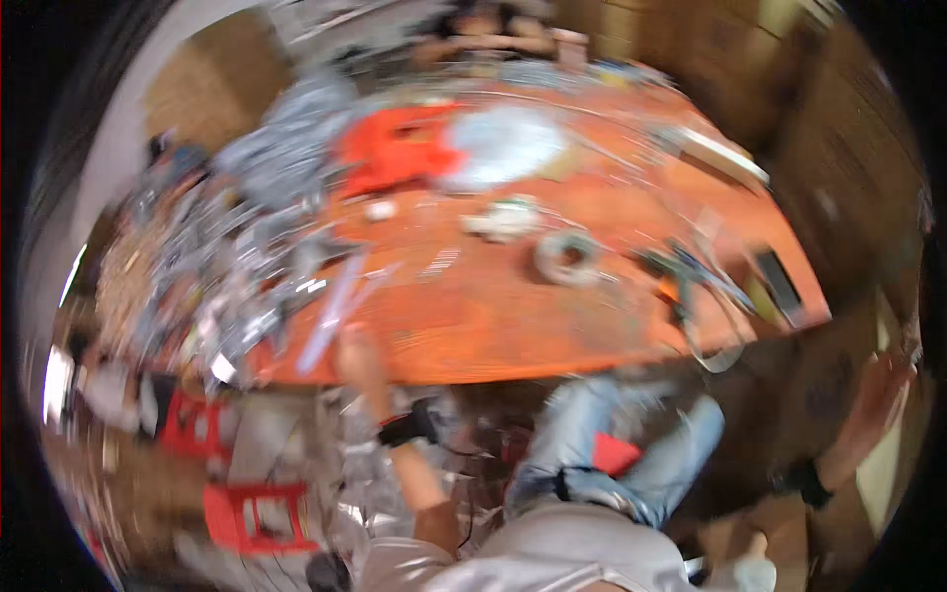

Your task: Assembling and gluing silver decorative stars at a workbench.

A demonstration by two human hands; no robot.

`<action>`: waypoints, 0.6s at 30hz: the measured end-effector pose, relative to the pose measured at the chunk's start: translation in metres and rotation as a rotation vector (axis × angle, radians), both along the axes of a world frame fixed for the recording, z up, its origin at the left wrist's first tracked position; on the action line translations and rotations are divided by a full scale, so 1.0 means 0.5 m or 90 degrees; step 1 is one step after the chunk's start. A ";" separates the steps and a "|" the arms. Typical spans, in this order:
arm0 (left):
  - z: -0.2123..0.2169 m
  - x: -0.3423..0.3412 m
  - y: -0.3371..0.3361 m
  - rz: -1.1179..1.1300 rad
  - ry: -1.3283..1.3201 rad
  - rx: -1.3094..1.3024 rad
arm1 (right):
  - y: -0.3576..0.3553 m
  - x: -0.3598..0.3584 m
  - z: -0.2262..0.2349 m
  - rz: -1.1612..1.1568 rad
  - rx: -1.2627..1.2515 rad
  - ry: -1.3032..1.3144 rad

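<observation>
The picture is smeared by motion. My left hand (363,357) is at the near edge of the orange table (473,335), a black band on its wrist. Its fingers are too blurred to read. Just beyond it lies a long translucent plastic strip (330,314); whether the hand touches it I cannot tell. My right hand (881,397) is stretched out far to the right, away from the table, also with a black wristband. Its fingers look extended and apart, and I see nothing in them.
Crumpled clear plastic bags (237,257) pile up at left. On the table are a tape roll (569,259), a white bundle (505,219), a red bag (400,148) and a dark oblong object (779,281). A person (483,35) sits across. Red stools (258,518) stand at lower left.
</observation>
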State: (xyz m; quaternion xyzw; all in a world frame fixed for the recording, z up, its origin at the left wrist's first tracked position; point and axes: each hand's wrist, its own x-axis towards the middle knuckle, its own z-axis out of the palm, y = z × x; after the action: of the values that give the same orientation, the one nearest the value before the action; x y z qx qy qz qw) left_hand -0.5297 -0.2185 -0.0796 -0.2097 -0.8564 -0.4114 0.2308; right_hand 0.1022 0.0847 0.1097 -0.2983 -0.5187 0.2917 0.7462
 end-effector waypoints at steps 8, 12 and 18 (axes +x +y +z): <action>0.038 0.000 0.025 0.085 0.037 -0.153 | -0.422 0.202 0.006 -0.612 -0.041 -0.143; 0.018 -0.021 0.004 0.110 0.031 -0.214 | -0.548 0.292 -0.088 -0.816 -0.099 0.045; 0.030 0.001 0.014 0.119 0.019 -0.206 | -0.685 0.506 -0.378 -1.245 -0.164 0.251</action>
State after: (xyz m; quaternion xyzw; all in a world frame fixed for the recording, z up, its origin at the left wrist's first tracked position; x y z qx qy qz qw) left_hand -0.5293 -0.2117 -0.0645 -0.1698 -0.9236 -0.2419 0.2440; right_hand 0.3553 -0.2576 -0.0793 -0.6181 0.1226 -0.3510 0.6926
